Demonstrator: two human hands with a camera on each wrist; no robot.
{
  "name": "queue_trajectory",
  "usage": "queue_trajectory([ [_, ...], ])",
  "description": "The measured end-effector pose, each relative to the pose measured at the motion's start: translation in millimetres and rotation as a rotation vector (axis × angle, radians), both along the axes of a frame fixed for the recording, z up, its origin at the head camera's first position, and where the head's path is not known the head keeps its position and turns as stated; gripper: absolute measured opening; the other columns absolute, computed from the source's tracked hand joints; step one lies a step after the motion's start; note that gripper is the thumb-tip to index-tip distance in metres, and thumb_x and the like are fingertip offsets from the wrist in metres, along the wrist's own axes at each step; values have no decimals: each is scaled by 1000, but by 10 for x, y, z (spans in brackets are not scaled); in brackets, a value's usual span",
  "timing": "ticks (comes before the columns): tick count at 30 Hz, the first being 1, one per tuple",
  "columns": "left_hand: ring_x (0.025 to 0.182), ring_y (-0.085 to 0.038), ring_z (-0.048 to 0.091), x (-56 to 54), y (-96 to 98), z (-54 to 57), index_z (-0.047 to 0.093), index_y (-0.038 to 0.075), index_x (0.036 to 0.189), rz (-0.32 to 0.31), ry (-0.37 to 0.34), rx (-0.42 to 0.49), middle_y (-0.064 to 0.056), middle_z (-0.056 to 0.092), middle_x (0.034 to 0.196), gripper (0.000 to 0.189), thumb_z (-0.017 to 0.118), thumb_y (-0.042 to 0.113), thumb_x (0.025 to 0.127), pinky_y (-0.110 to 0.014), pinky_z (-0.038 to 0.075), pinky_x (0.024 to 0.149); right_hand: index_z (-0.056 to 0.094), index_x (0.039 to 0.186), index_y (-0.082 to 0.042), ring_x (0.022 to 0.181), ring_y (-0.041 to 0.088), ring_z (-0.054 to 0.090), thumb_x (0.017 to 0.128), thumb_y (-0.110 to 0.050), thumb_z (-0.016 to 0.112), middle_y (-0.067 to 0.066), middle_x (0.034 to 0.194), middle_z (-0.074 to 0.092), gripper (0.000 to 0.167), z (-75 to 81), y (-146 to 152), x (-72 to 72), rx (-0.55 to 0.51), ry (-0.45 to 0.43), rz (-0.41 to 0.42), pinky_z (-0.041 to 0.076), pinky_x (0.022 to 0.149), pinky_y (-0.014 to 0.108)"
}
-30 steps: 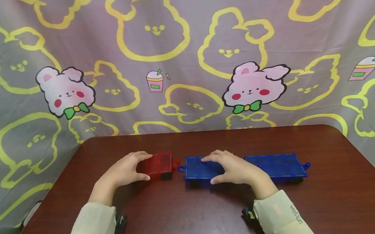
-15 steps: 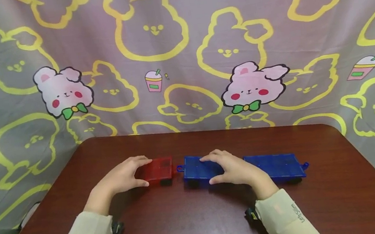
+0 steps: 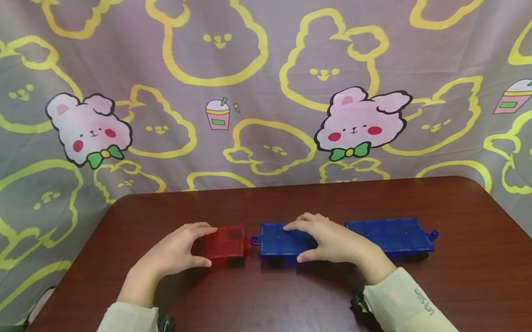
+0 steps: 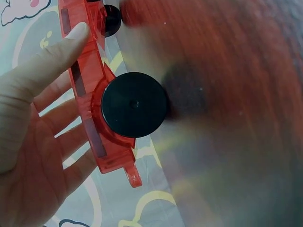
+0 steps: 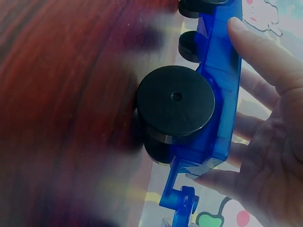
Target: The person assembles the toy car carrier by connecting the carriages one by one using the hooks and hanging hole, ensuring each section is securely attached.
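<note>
My left hand [image 3: 171,251] grips a red see-through toy train car [image 3: 225,242], thumb on the near side and fingers at the far side. In the left wrist view a large black wheel [image 4: 135,104] and a short red tab show on that car. My right hand [image 3: 328,239] holds a blue toy train car [image 3: 273,241] the same way. Its ring-shaped coupling [image 3: 255,241] meets the red car's right end, where the red peg is hidden. The right wrist view shows the blue car's black wheels [image 5: 175,101] and a jointed blue coupling [image 5: 184,201].
A second blue stretch of car [image 3: 391,235] lies right of my right hand, with a hook [image 3: 434,235] at its right end; the hand covers where the blue parts meet. The brown table [image 3: 276,321] ends at a patterned cloth [image 3: 257,100] behind.
My left hand has brought the red car slightly nearer me and lower, so its peg, visible a second ago, now lies at the blue ring. My right hand has barely moved.
</note>
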State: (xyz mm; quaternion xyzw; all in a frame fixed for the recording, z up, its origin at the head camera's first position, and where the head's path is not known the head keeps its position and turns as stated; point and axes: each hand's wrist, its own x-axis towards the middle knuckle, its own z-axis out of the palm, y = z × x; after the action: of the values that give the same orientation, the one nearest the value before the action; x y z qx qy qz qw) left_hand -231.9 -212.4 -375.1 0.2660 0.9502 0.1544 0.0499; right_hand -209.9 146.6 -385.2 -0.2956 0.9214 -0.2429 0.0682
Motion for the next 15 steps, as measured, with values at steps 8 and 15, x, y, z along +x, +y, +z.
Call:
queue_trajectory([
  [8,128,-39,52,12,-6,-7,61,4,134,12,-10,8,-19,58,138,68,88,25,75,-57,44,107,54,142,-18,131,33,50,86,-32,78,12,141,53,63,3,-11,-1,4,-12,5,45,107,56],
  [15,126,-38,54,11,25,-4,62,3,131,-16,4,14,-18,60,134,67,88,24,74,-56,45,106,54,142,-18,131,33,49,86,-32,78,13,140,53,63,-1,-14,-4,5,-10,6,45,107,56],
])
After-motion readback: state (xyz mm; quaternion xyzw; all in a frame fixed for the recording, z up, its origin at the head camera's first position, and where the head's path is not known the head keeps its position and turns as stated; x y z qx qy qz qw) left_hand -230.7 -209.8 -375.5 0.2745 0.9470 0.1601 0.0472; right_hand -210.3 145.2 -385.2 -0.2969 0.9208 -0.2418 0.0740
